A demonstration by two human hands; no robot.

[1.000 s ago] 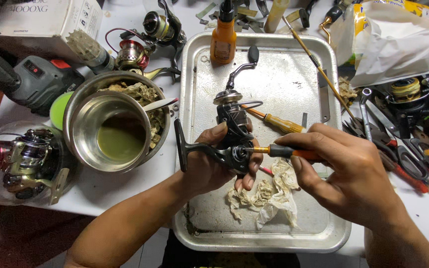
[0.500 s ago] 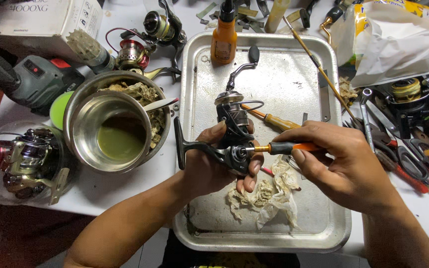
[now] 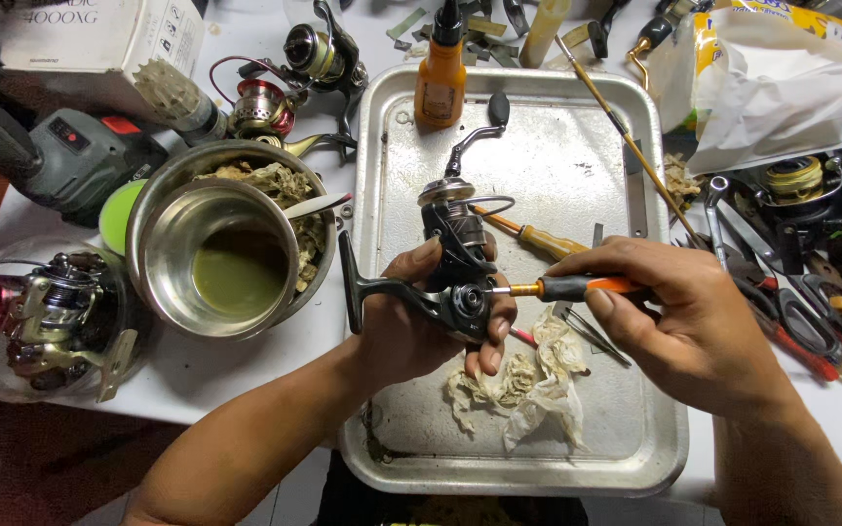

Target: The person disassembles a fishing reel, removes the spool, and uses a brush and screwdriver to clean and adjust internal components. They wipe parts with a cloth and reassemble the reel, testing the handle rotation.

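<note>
Both forearms are bare, no sleeves, watch or rings showing; left hand (image 3: 403, 326) and right hand (image 3: 679, 326) ungloved, short nails.

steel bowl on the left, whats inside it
The steel bowl holds a shallow pool of yellow-green liquid. It is nested in a bigger bowl stuffed with dirty rags; what is beneath the inner bowl is hidden.

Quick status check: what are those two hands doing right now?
Left hand grips black fishing reel. Right hand holds orange screwdriver, tip at reel. Crumpled rag below, nothing blocking.
</note>
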